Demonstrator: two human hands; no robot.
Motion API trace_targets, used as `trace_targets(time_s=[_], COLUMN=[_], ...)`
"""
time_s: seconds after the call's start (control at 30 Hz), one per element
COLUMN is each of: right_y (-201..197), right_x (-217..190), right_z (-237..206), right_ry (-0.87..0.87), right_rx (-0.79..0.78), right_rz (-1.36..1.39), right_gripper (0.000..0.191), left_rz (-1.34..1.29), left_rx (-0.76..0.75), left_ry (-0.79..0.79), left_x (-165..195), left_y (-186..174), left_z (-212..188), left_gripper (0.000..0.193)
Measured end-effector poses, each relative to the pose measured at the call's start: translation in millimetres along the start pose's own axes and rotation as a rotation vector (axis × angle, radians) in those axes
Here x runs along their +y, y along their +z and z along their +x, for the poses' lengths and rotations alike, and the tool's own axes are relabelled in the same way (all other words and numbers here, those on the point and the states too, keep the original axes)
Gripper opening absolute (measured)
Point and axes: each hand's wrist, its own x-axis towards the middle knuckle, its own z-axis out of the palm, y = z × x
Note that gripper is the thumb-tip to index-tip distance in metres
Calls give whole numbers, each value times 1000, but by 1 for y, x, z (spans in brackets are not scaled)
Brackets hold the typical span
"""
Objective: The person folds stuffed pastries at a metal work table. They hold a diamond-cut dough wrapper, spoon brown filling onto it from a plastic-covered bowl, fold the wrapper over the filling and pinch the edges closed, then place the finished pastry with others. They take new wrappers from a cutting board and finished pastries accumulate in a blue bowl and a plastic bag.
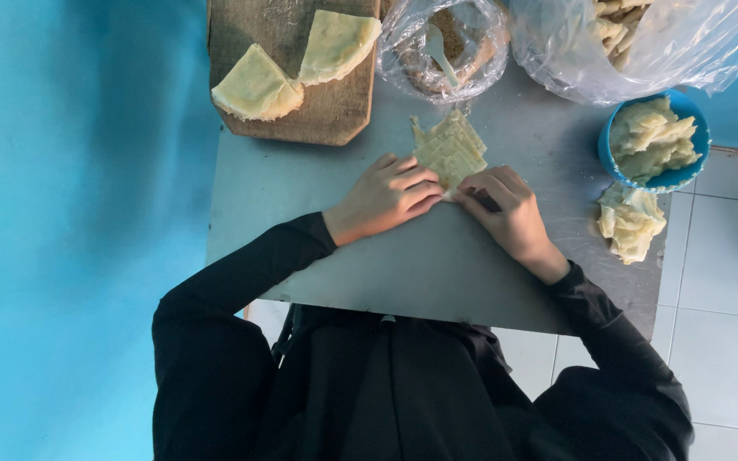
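Note:
A pale yellow sheet of dough (449,147), scored into small squares, lies on the grey tabletop (301,196). My left hand (384,196) rests on the table with its fingertips on the sheet's near left edge. From the right, my right hand (506,212) pinches the near corner of the same sheet. Both arms are in black sleeves.
A wooden board (326,107) at the back holds two folded dough pieces (258,85). A clear bag of brown filling with a white spoon (446,47) sits behind the sheet. A blue bowl (692,175) of folded pieces, a loose pile (631,222) and a big plastic bag (668,43) stand at right.

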Motion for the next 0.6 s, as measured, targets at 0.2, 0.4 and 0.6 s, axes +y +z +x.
trace_targets(time_s=[0.2, 0.4, 0.6], right_y=[2, 3, 5], right_x=[-2, -1, -3], right_z=[-2, -3, -3], right_ry=[-72, -77, -80], right_rx=[49, 59, 68], right_rz=[-140, -172, -157], right_gripper=[16, 15, 13], left_rz=[13, 117, 102], left_rx=[9, 107, 73], left_ry=[-57, -211, -189], left_x=[6, 19, 20], left_y=[-5, -5, -6], left_z=[2, 2, 2], left_gripper=[26, 48, 40])
